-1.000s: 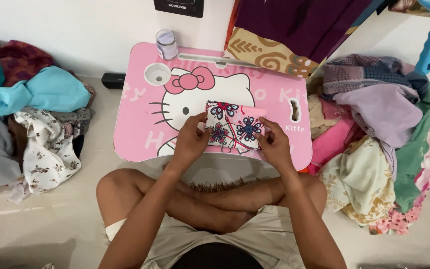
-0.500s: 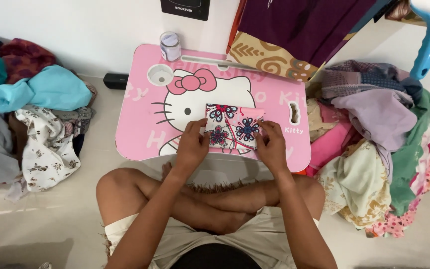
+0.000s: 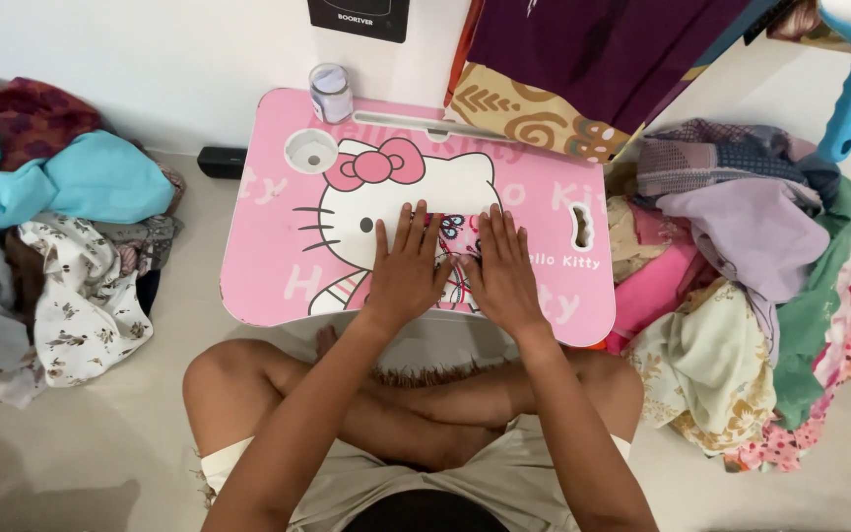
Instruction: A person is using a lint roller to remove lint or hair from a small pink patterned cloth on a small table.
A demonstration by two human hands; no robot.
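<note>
Two hands: left hand and right hand lie flat, fingers spread, gripping nothing.
Cloth: small floral cloth pinned beneath both palms, centre frame.
Handling: probably light, limp; pinch an edge.
Surface: pink lap table.

Both hands have shifted from pinching the edges of the small floral cloth to lying flat on top of it: the left hand and right hand now rest palm down, fingers stretched forward, side by side and almost touching. The cloth, open and mostly visible between the hands 1 second ago, now shows only as a narrow strip in the gap between them on the pink lap table.
</note>
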